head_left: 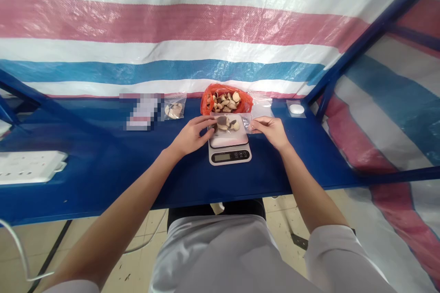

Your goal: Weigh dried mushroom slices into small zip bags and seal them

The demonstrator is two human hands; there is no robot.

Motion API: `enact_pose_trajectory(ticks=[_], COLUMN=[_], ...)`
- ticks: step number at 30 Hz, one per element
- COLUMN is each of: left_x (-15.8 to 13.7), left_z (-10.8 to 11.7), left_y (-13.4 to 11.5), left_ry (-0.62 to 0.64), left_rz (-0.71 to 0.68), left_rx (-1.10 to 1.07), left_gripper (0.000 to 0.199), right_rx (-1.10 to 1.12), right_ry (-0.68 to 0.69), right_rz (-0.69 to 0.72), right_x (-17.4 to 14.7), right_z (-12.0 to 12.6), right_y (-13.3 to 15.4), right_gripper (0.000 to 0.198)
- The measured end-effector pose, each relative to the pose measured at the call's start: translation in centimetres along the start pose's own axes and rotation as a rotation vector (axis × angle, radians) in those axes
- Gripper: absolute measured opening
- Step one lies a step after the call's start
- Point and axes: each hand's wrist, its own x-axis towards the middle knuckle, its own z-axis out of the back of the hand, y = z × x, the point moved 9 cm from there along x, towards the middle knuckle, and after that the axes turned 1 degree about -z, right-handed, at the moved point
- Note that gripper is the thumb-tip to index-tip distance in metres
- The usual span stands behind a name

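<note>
A small clear plastic bag (228, 124) with several brown and cream pieces in it is over the pan of a kitchen scale (230, 155). My left hand (193, 136) has its thumb and fingers closed on the bag's left edge. At the opposite edge, my right hand (271, 132) pinches the plastic between thumb and fingers. The scale has a small display and buttons on its front; I cannot read the display. Just behind it, an open red plastic bag (206, 100) holds many similar brown and cream pieces.
On the blue table (113, 155), another clear bag of pieces (173, 109) lies left of the red bag. Flat clear plastic (263, 106) and a bagged white round thing (296, 109) are to the right. A white power strip (32, 167) is far left. Striped sheeting (172, 23) hangs behind.
</note>
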Motion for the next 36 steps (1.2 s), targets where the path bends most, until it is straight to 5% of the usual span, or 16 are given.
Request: enact_pose_trajectory(ticks=[8,13,23,28,36], left_x=[1.8,4.3,7.4,7.0,6.0], left_z=[0.1,0.0,-0.9,-2.0,-2.5], left_y=[-0.3,0.5,1.8,0.9,2.3], left_ry=[-0.031,-0.04,-0.042,0.082,-0.167], left_rz=[-0.022,0.088,0.455,0.545,0.637], left_rx=[-0.026,-0.147,-0.838,-1.014,-1.081], left_gripper=[0.036,0.039,0.046,0.046,0.032], right_rx=[-0.142,-0.222,-0.299,-0.349,-0.127], right_ry=[0.078,0.143,0.173,0.174,0.085], right_rz=[0.141,0.273,0.42,0.488,0.428], right_x=[0.9,1.8,3.4,4.0,4.8], right_z=[-1.0,-2.5,-3.5,-3.4,-3.4], right_y=[3.0,6.4,10.6,11.0,8.4], right_gripper=[0.034,0.031,0.017,0.014,0.014])
